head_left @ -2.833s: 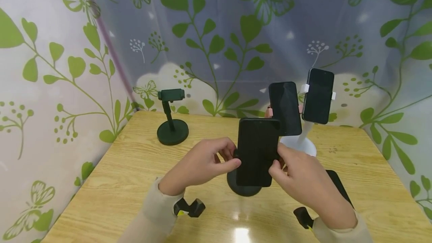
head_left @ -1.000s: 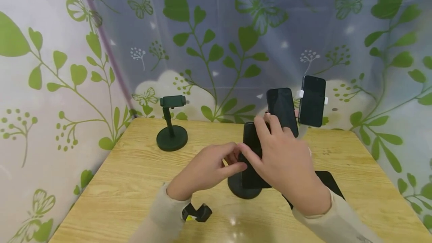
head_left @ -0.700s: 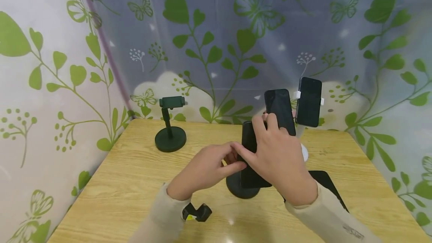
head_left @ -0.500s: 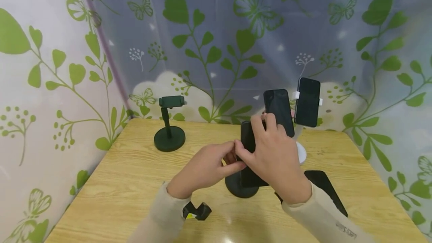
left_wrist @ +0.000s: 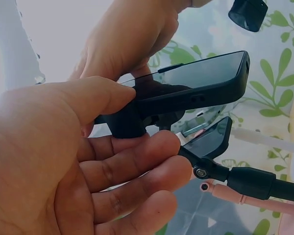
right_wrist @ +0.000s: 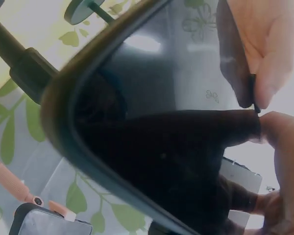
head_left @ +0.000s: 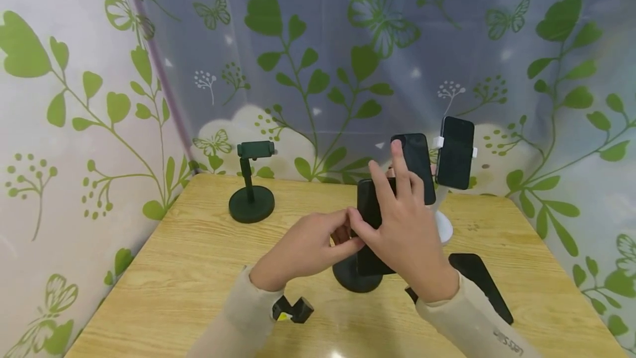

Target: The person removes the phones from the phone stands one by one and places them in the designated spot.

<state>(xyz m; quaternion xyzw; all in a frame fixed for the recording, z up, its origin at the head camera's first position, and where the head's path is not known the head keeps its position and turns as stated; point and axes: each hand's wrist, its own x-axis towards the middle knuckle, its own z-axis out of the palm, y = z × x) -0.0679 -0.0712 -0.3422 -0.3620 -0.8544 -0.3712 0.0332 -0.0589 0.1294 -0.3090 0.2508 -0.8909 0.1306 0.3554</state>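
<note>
In the head view, a black phone stands nearly upright right of centre, above the round base of a black stand on the tabletop; the stand seems to bear its weight. The left hand pinches the phone's left edge, probably steadying it. The right hand spreads across the screen, two fingers straightened upward, thumb tip beside the left fingertips. It hides much of the phone; whether its other fingertips press the right edge I cannot tell. Behind, a second phone is partly covered by those fingers, and a third phone is gripped on a white stand, tilted so its screen faces forward. At lower right, the sleeve hides part of a phone lying flat.

In the left wrist view, the thumb bears on the phone's edge at centre while fingers curl below what looks like the clamp; their contact underneath is hard to see.

In the right wrist view, the phone runs off the top and bottom of the frame, and reflections in its glossy screen muddle where fingers touch.
</note>
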